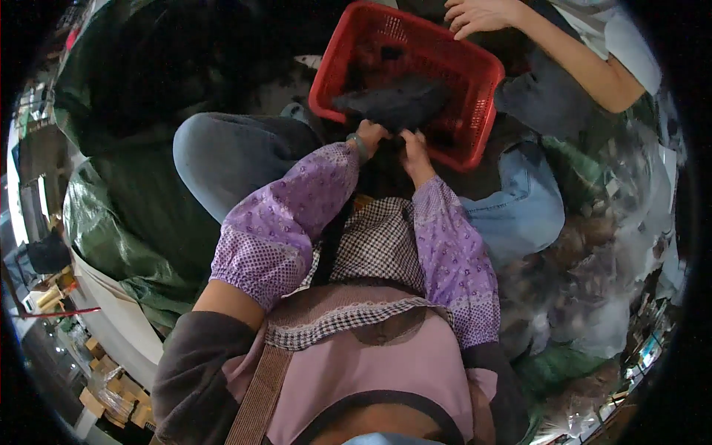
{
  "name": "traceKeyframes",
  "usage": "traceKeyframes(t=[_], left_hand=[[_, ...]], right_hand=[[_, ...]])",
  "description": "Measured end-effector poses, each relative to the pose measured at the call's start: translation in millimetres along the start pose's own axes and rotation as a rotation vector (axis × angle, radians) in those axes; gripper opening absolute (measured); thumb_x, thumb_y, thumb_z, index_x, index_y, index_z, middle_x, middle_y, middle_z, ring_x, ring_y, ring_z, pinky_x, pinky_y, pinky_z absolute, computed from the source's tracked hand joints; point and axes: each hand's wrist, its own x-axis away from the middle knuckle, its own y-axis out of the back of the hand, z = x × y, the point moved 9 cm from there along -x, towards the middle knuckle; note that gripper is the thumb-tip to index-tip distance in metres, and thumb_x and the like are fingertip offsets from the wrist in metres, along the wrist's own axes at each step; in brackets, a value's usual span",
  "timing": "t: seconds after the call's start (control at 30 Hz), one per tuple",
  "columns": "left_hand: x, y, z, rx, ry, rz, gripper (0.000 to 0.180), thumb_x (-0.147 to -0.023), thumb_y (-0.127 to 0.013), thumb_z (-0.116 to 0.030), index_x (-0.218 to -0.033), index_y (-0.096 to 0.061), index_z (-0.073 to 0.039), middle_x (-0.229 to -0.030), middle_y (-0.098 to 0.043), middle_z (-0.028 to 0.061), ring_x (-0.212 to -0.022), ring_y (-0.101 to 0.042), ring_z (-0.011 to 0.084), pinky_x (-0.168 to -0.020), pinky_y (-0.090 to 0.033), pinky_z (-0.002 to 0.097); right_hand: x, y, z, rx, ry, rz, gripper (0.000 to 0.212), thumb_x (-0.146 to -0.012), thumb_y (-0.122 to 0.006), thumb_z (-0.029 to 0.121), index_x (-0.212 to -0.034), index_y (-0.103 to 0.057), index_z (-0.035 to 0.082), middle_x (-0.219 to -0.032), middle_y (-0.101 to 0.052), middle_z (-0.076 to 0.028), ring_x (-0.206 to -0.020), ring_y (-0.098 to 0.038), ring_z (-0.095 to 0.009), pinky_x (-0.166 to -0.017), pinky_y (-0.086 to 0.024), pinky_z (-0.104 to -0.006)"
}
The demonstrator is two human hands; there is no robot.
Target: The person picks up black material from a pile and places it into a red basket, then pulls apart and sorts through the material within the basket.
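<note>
In front of me, over the near side of a red perforated plastic basket [486, 119], is a dark, fuzzy bundle of fibre [404, 100], which looks like hair or wool. My left hand [371, 135] pinches its near edge, the fingertips partly hidden in the dark material. Close by, my right hand [415, 152] has its fingers closed on the same bundle, thumb pointing up. Purple flowered sleeve covers are on both my forearms. More dark material lies inside the basket, its shape hard to make out.
Another person's hand [478, 13] hangs over the basket's far right rim. Dark green sheeting [111, 222] spreads to the left. Clear plastic bags [593, 297] with brownish contents are heaped at the right. Cardboard boxes [111, 386] stand at the lower left.
</note>
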Motion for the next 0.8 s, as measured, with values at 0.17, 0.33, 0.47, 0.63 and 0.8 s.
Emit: traceKeyframes(t=[0.17, 0.33, 0.47, 0.63, 0.8], left_hand=[[-8.4, 2.9, 6.7, 0.058, 0.141, -0.018, 0.034, -0.052, -0.054, -0.001, -0.084, -0.057, -0.009, -0.088, -0.055, 0.012, -0.085, -0.048, 0.0289, -0.077, -0.036, 0.0344], [-27.4, -63.2, 107.3, 1.059, 0.289, -0.42, 0.037, -0.052, -0.054, -0.001, -0.088, -0.055, -0.011, -0.088, -0.054, 0.0126, -0.081, -0.049, 0.0312, -0.077, -0.037, 0.0335], [-30.1, -92.5, 113.5, 1.119, 0.553, -0.382, 0.032, -0.055, -0.051, 0.001, -0.087, -0.054, -0.005, -0.08, -0.054, 0.0125, -0.072, -0.051, 0.0288, -0.066, -0.041, 0.0322], [-22.8, -50.2, 49.6, 0.872, 0.618, -0.213, 0.026, -0.057, -0.05, -0.006, -0.082, -0.051, 0.001, -0.08, -0.052, 0.0187, -0.076, -0.049, 0.0324, -0.066, -0.04, 0.0347], [-12.6, -15.6, 47.4, 0.693, 0.636, -0.193, 0.026, -0.061, -0.048, -0.009, -0.085, -0.051, -0.001, -0.091, -0.051, 0.02, -0.087, -0.047, 0.0354, -0.073, -0.038, 0.0378]], right_hand=[[-6.1, 1.9, 24.4, 0.231, 0.093, -0.084, 0.045, -0.064, -0.05, 0.014, -0.106, -0.04, 0.001, -0.101, -0.046, -0.009, -0.09, -0.044, -0.021, -0.075, -0.036, -0.0297], [-8.7, -8.0, 14.3, 0.246, 0.09, -0.134, 0.042, -0.068, -0.052, 0.025, -0.101, -0.044, 0.0, -0.101, -0.046, -0.009, -0.089, -0.045, -0.02, -0.076, -0.034, -0.0297], [3.2, 10.6, -0.6, 0.237, 0.035, -0.101, 0.039, -0.07, -0.052, 0.02, -0.104, -0.043, 0.002, -0.098, -0.047, -0.008, -0.086, -0.045, -0.019, -0.072, -0.038, -0.029], [21.2, 44.0, 31.7, 0.507, 0.207, -0.368, 0.045, -0.072, -0.053, 0.02, -0.11, -0.036, 0.003, -0.104, -0.044, -0.011, -0.093, -0.042, -0.02, -0.078, -0.034, -0.0283], [27.1, -10.3, 57.7, 0.869, 0.466, -0.24, 0.048, -0.069, -0.054, 0.016, -0.112, -0.036, 0.007, -0.105, -0.042, -0.018, -0.099, -0.04, -0.028, -0.084, -0.031, -0.0332]])
